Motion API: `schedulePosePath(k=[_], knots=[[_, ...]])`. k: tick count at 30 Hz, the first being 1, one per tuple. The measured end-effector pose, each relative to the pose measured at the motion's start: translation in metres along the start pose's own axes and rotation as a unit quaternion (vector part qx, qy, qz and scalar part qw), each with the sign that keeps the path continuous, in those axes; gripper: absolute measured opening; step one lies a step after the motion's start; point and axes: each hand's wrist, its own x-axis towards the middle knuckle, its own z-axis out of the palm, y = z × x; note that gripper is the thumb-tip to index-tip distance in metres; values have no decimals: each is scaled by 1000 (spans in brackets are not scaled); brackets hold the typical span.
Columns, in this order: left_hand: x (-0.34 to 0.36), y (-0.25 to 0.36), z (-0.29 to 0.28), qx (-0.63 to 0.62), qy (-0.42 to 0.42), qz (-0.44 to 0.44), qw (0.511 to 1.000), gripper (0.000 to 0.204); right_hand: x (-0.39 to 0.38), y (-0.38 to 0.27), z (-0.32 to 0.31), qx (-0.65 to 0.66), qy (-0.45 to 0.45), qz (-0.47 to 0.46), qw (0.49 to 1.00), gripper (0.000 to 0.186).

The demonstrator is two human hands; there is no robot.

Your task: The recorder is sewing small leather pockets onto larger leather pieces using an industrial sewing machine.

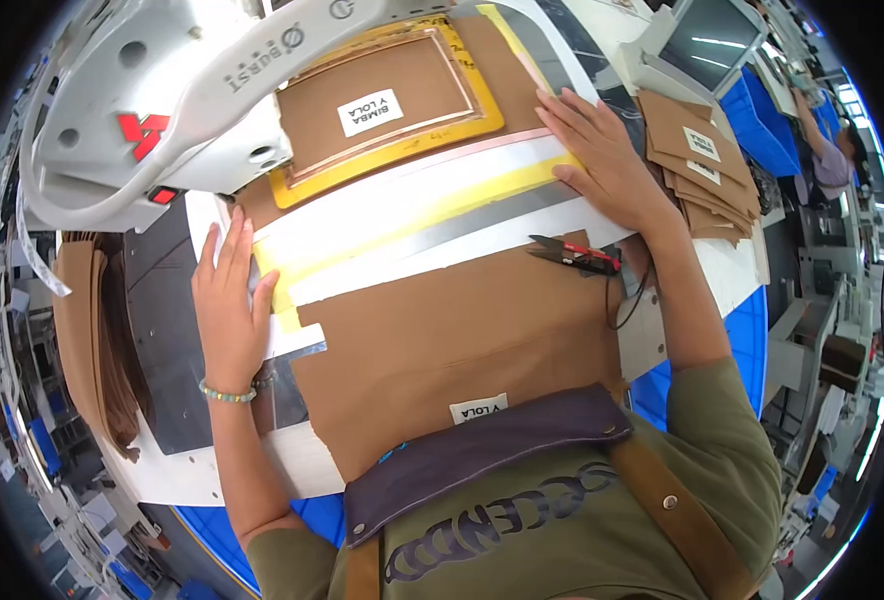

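Head view: my left hand (230,312) lies flat with its fingers stretched and thumb apart, at the left end of a yellow strip (412,213). My right hand (607,168) rests palm down, spread wide, at the strip's right end. Just beyond, a brown sheet (417,80) with a white label shows inside a yellow frame (392,165) beside the white machine (82,90). Nearer me, a second brown sheet (452,340) lies over the counter (187,475), red-and-black snips (575,251) on its far right corner.
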Motion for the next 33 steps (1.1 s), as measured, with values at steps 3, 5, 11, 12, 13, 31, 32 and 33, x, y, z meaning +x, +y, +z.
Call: schedulePosePath(k=[3,5,11,12,13,31,32,33], knots=[[4,9,4,10,18,8,1000,60,11,-6,-18,25,55,-15,998,58],[2,9,1,23,63,18,998,59,25,-12,-31,-21,139,-85,986,47],[2,4,0,14,26,34,999,59,121,-39,-23,123,123,-179,968,24],[1,3,0,18,15,30,999,59,140,-46,-17,143,66,-134,978,23],[1,3,1,9,16,29,999,58,156,-53,-9,178,52,-132,974,23],[2,4,2,-23,50,25,998,61,62,-58,-72,392,-92,-148,903,11],[1,4,2,-13,45,22,999,61,42,-55,-72,378,-108,-105,913,16],[1,4,2,-24,33,21,999,61,36,-50,-65,356,-133,-67,922,16]])
